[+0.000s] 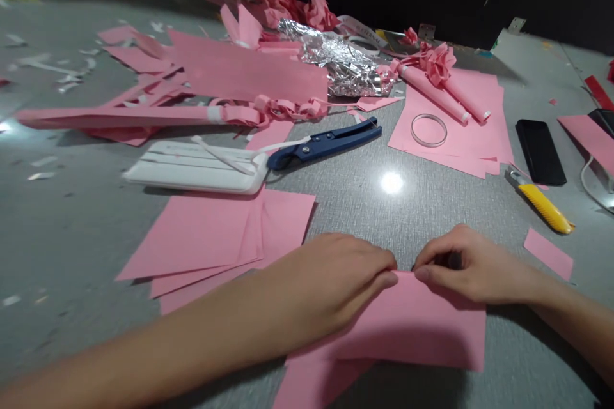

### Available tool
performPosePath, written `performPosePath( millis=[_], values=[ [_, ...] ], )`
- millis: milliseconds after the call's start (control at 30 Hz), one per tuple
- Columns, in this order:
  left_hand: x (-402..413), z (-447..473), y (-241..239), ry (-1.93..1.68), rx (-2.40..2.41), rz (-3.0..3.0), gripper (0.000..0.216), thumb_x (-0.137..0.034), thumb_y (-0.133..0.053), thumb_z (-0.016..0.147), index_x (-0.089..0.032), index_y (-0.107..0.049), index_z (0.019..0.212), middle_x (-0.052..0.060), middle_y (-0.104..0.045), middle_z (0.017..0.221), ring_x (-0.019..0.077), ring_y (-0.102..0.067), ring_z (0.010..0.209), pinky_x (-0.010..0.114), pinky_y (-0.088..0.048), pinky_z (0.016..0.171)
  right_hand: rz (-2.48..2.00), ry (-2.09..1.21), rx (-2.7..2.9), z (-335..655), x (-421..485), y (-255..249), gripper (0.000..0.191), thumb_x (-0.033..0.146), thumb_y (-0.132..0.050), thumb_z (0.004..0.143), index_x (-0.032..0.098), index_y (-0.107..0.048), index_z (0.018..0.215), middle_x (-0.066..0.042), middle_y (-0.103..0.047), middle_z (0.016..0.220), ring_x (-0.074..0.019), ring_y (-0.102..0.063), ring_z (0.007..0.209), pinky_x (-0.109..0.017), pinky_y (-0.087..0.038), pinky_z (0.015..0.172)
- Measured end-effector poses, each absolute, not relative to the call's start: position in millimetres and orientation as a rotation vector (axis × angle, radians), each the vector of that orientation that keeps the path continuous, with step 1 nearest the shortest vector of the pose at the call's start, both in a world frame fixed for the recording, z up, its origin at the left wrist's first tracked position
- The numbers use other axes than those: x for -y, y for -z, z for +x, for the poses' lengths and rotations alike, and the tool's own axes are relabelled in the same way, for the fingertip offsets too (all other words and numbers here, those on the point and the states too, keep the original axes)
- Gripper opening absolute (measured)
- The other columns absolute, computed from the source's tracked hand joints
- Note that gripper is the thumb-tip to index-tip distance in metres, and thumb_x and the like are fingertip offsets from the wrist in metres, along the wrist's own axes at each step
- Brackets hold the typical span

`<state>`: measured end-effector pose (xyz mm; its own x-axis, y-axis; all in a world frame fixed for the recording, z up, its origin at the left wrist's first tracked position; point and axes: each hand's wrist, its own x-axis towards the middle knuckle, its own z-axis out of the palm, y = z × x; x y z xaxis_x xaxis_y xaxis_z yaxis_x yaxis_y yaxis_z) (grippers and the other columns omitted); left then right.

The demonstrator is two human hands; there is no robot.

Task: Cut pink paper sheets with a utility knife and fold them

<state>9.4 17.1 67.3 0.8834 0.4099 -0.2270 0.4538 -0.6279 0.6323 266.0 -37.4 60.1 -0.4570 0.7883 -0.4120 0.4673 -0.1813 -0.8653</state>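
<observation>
A pink sheet of paper (422, 326) lies on the grey table in front of me. At its far edge my left hand (345, 275) pinches the paper between thumb and fingers. Close beside it, my right hand (460, 265) pinches the same edge with thumb and forefinger. Another pink piece (316, 383) shows under the sheet at the lower left. My left forearm crosses the near side of a stack of pink sheets (206, 236).
A white power strip (201, 169) and blue-handled scissors (326, 144) lie beyond the stack. Farther back are rolled pink paper (119, 117), crumpled foil (336, 54) and a metal ring (428, 130) on pink sheets. At right lie a black phone (541, 152) and a yellow cutter (544, 204).
</observation>
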Motion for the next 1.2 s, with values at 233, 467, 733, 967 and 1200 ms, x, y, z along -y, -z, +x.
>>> performPosePath(
  millis=[233, 467, 733, 967, 1200],
  values=[
    [-16.5, 11.3, -69.3, 0.058, -0.622, 2.326, 0.035, -0.031, -0.048, 0.116, -0.021, -0.076, 0.098, 0.004, -0.081, 0.09, 0.0233, -0.077, 0.082, 0.034, -0.048, 0.076, -1.392, -1.691, 1.742, 265.2, 39.8, -55.6, 0.014, 0.016, -0.067, 0.09, 0.019, -0.078, 0.084, 0.002, -0.073, 0.067, -0.012, -0.061, 0.059, -0.023, -0.047, 0.056],
    [-12.9, 15.7, -62.0, 0.015, -0.605, 2.382, 0.036, -0.03, -0.047, 0.116, -0.02, -0.077, 0.1, 0.005, -0.083, 0.092, 0.0253, -0.078, 0.086, 0.035, -0.051, 0.078, -1.407, -1.687, 1.802, 264.5, 38.5, -58.6, 0.021, 0.028, -0.067, 0.1, 0.019, -0.081, 0.087, 0.002, -0.07, 0.068, -0.0122, -0.059, 0.06, -0.024, -0.044, 0.055],
    [-17.7, 14.1, -65.7, 0.057, -0.63, 2.313, 0.033, -0.033, -0.051, 0.116, -0.02, -0.078, 0.102, 0.004, -0.082, 0.093, 0.0244, -0.078, 0.086, 0.034, -0.051, 0.078, -1.367, -1.632, 1.826, 265.1, 41.3, -55.3, 0.019, 0.024, -0.066, 0.097, 0.018, -0.08, 0.086, 0.001, -0.072, 0.068, -0.0121, -0.061, 0.06, -0.023, -0.045, 0.057],
    [-11.3, 14.6, -57.8, 0.009, -0.592, 2.395, 0.035, -0.031, -0.047, 0.116, -0.02, -0.076, 0.1, 0.005, -0.081, 0.091, 0.026, -0.077, 0.084, 0.037, -0.05, 0.076, -1.369, -1.644, 1.818, 262.8, 39.1, -57.7, 0.021, 0.028, -0.067, 0.099, 0.018, -0.083, 0.088, -0.001, -0.073, 0.072, -0.0138, -0.062, 0.065, -0.024, -0.047, 0.06],
    [-24.1, 10.1, -63.8, 0.012, -0.584, 2.319, 0.035, -0.036, -0.05, 0.115, -0.02, -0.076, 0.099, 0.003, -0.079, 0.089, 0.0229, -0.074, 0.083, 0.033, -0.048, 0.076, -1.311, -1.574, 1.768, 262.8, 43.7, -50.8, 0.019, 0.023, -0.066, 0.095, 0.016, -0.078, 0.082, 0.002, -0.066, 0.063, -0.0101, -0.055, 0.055, -0.022, -0.04, 0.053]
  ],
)
